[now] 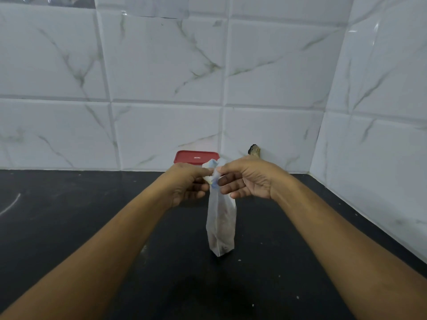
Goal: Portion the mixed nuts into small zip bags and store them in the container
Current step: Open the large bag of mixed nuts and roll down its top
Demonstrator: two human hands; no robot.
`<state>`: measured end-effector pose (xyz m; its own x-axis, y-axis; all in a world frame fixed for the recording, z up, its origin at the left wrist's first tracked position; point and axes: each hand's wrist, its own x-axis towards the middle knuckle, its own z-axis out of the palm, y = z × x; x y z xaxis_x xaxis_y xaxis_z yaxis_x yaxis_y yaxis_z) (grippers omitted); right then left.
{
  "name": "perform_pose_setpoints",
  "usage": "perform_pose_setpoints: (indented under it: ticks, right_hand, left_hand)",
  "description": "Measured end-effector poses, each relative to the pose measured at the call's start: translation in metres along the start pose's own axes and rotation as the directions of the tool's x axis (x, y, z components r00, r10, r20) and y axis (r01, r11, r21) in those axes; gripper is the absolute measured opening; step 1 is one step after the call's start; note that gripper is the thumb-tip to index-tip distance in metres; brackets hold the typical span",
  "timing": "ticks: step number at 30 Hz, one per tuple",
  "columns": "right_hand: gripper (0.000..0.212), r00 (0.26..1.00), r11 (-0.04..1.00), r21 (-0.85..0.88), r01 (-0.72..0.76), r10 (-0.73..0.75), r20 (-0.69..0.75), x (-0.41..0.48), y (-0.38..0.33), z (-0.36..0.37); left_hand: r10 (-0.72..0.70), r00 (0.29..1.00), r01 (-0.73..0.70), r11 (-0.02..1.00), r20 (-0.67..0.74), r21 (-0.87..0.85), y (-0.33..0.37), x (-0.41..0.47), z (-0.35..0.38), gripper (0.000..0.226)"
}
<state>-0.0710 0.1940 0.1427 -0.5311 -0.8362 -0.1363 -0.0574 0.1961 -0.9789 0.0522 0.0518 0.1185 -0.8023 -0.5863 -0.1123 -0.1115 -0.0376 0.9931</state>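
Nuts in bag [220, 227], red-lid container [196, 157] behind

Small translucent zip bag [220, 227], upright, crumpled top pinched between left hand [189, 183] and right hand [249, 179], body hanging below them; brownish nuts [221, 247] dimly visible near bottom. Red-lidded container [196, 157] just beyond left hand, partly hidden.

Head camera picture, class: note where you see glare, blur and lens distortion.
In the head view, glare streaks the wall tiles at upper right; tile lines bow, a wide-angle effect; the zip bag looks blurred, its contents indistinct; a shadow darkens the counter near the bottom edge.
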Motion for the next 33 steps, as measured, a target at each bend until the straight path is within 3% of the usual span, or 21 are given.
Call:
perform_pose_setpoints:
  ticks: [3,6,10,14,17,20,22,24,28,33]
  right_hand:
    - [0.02,1.0,0.997,0.079,0.003,-0.002,-0.013,0.001,0.001,-0.001]
    - [0.009,0.997,0.952,0.306,0.024,0.001,-0.081,0.004,0.004,-0.003]
    - [0.009,0.99,0.776,0.627,0.073,0.02,-0.14,0.009,0.015,-0.005]
    - [0.016,0.991,0.598,0.797,0.091,0.026,-0.133,0.011,0.026,-0.001]
    - [0.025,0.996,0.585,0.809,0.057,0.027,-0.09,0.011,0.033,0.001]
    - [0.03,0.993,0.719,0.695,-0.002,0.083,-0.083,0.013,0.038,0.003]
    - [0.024,0.986,0.786,0.618,-0.017,0.117,-0.122,0.015,0.039,0.004]
    - [0.024,0.98,0.816,0.578,-0.017,0.129,-0.152,0.017,0.039,0.005]
    - [0.036,0.975,0.788,0.616,0.008,0.13,-0.179,0.019,0.037,0.002]
    - [0.037,0.977,0.829,0.555,-0.069,0.169,-0.132,0.02,0.034,0.001]
  left_hand:
    - [0.019,0.998,-0.028,0.991,-0.061,-0.134,-0.005,0.002,0.005,0.016]
    - [-0.061,0.996,0.027,0.911,-0.07,-0.412,-0.007,0.006,0.006,0.008]
    - [-0.125,0.992,0.099,0.673,0.019,-0.733,-0.012,0.008,-0.002,0.019]
    - [-0.069,0.989,0.149,0.569,0.133,-0.809,-0.018,0.001,-0.003,0.022]
    - [-0.061,0.98,0.183,0.663,0.192,-0.726,-0.026,0.001,-0.002,0.029]
    - [-0.108,0.983,0.168,0.839,0.145,-0.518,-0.029,0.005,-0.005,0.029]
    - [-0.116,0.989,0.142,0.904,0.089,-0.403,-0.031,0.008,-0.006,0.029]
    - [-0.119,0.992,0.127,0.913,0.046,-0.388,-0.031,0.011,-0.005,0.03]
    - [-0.15,0.988,0.147,0.824,0.04,-0.547,-0.027,0.015,-0.005,0.029]
    - [-0.145,0.988,0.146,0.833,0.044,-0.533,-0.024,0.023,-0.001,0.039]
